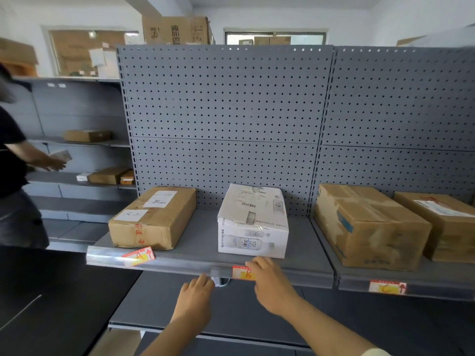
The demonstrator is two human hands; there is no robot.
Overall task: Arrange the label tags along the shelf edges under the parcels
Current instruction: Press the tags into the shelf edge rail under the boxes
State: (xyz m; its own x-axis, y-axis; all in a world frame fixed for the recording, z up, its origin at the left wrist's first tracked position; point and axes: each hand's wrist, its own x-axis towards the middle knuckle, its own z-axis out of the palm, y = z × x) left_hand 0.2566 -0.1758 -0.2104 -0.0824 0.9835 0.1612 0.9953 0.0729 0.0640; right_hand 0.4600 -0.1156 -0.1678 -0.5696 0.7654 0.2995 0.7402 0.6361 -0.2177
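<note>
Grey steel shelf edge point(295, 274): we are seating tag B point(240, 272) under the white bottle carton point(253, 222). Our right hand point(270, 281) is pressing it with near-straight fingers; our left hand point(196, 291) is touching that edge, grip unclear. Next, we are judging, it needs levelling. Tag A point(138, 256) is tilting at left; tag C point(387, 287) is sitting right. Pegboard point(226, 111) is standing behind; another person point(15, 176) far left.

My left hand point(196, 295) reaches forward, back toward me, its loosely bent fingers touching the shelf edge point(180, 267). My right hand point(272, 281), just beside it and slightly higher, is palm down, with its fingers resting across the right end of a label tag point(240, 272). Both forearms angle inward.
</note>
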